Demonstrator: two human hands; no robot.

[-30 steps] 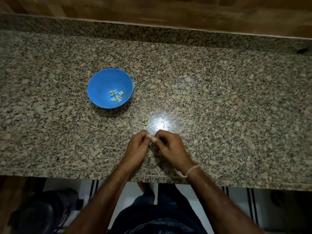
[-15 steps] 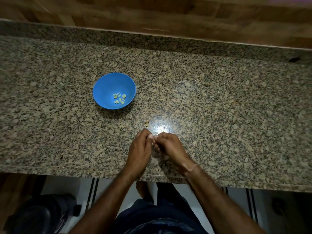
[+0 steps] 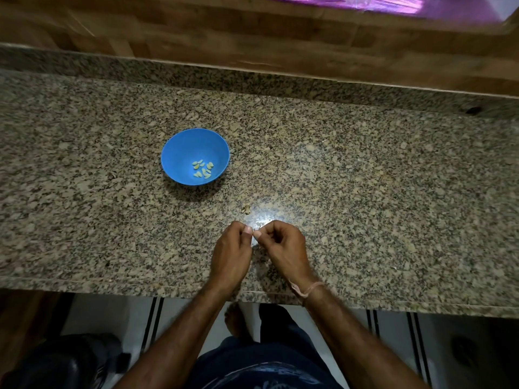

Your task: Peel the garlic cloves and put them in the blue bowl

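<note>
While my left hand [image 3: 231, 248] and right hand [image 3: 283, 245] met over the front of the counter [image 3: 379, 192], the fingers of each were curled tight, thumbs tip to tip, pinching 1 garlic clove [image 3: 253, 233] that they almost wholly hid. Peeled cloves [image 3: 202, 169] lay in the blue bowl [image 3: 179, 153], well apart to the far left. Between bowl and hands lay 1 scrap of peel [image 3: 246, 209].
</note>
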